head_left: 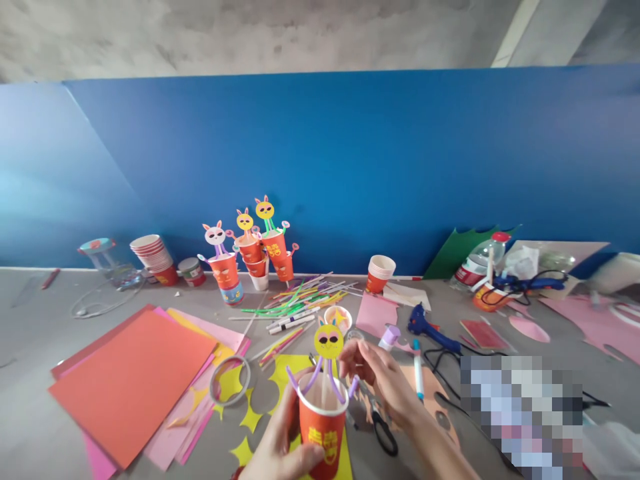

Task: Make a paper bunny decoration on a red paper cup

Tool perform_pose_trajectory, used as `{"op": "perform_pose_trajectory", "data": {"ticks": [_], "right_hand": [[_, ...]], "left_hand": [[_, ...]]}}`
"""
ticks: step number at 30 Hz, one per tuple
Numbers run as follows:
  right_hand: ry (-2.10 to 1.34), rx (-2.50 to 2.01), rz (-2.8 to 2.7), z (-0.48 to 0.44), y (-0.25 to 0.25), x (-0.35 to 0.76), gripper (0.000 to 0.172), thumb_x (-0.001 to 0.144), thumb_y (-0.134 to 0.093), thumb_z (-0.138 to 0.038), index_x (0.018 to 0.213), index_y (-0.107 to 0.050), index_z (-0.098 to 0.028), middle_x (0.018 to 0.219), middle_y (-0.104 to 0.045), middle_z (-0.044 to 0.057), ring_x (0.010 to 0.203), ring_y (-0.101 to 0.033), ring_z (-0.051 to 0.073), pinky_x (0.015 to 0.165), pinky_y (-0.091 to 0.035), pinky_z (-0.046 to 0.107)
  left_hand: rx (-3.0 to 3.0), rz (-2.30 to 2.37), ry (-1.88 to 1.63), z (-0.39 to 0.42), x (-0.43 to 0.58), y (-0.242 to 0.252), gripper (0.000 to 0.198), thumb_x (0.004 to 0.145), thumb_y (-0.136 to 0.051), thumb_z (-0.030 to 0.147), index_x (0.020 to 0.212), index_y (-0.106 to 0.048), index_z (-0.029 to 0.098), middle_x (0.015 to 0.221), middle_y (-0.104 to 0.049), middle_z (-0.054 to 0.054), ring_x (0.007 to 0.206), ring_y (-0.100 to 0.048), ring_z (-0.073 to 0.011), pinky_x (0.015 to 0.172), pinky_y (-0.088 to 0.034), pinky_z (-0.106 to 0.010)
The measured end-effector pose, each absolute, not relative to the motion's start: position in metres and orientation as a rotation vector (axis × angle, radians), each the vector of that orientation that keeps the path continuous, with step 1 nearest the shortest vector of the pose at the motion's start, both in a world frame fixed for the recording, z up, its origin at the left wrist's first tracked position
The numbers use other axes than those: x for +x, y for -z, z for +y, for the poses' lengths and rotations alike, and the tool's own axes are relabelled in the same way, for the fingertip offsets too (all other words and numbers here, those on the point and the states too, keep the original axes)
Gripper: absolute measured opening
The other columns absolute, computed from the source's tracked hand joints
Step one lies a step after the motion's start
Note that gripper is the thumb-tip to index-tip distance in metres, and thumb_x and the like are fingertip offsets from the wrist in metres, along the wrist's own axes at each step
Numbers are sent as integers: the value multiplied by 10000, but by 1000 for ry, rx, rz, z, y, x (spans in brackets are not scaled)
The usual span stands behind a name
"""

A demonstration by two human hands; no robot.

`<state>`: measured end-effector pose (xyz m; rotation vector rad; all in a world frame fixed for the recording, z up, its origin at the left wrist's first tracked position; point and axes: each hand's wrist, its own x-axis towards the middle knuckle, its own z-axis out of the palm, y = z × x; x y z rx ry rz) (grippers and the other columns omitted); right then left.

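Observation:
My left hand is wrapped round a red paper cup with yellow lettering, held upright close to me. Purple pipe cleaners rise from inside the cup and curl over its rim. Above them stands a round yellow paper bunny face with dark eyes and pink ears. My right hand is just right of that face, its fingers loosely bent and apart, with nothing visible in them. Black-handled scissors lie under my right wrist.
Several finished cup figures stand against the blue partition. Coloured paper sheets and a tape roll lie left, loose pipe cleaners at centre. A blue glue gun with its black cord and a bottle are right.

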<state>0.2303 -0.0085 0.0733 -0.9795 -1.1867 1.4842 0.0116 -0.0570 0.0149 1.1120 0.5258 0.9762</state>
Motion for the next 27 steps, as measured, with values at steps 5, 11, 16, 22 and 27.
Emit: {"op": "perform_pose_trajectory", "data": {"ticks": [5, 11, 16, 22, 27], "right_hand": [[-1390, -985, -1220, -15, -65, 224, 509, 886, -559, -648, 786, -640, -155, 688, -587, 13, 561, -509, 118, 539, -387, 238], [-1205, -1039, -1338, -20, -69, 222, 357, 870, -667, -515, 773, -585, -181, 634, -502, -38, 549, -448, 104, 529, -349, 224], [-1114, -1006, -1450, -23, -72, 225, 316, 900, -639, -465, 759, -600, -184, 644, -520, -26, 551, -469, 105, 517, -370, 223], [-1216, -1013, -1475, -30, -77, 236, 239, 881, -680, -423, 845, -627, -193, 684, -572, -15, 576, -518, 108, 522, -428, 209], [-1243, -1029, -1482, -39, -86, 231, 252, 871, -682, -434, 857, -638, -186, 665, -562, -14, 540, -485, 106, 470, -421, 206]], "left_hand": [[1138, 496, -1026, -49, 12, -18, 824, 813, -760, 393, 1511, -340, 268, 1543, -413, -132, 1437, -339, -375, 1180, -261, -509], [1114, 527, -1085, -50, 13, -15, 815, 811, -767, 379, 1502, -348, 275, 1531, -429, -122, 1429, -350, -368, 1187, -257, -496], [1154, 567, -1095, -56, 10, -10, 815, 826, -755, 351, 1514, -325, 275, 1562, -385, -120, 1448, -319, -368, 1191, -260, -487], [1169, 571, -1057, -59, 3, -17, 824, 820, -740, 420, 1520, -336, 261, 1584, -355, -119, 1460, -280, -400, 1191, -260, -504], [1160, 545, -1049, -56, 2, -24, 799, 807, -748, 416, 1502, -387, 254, 1566, -392, -118, 1450, -300, -408, 1185, -265, -524]]}}
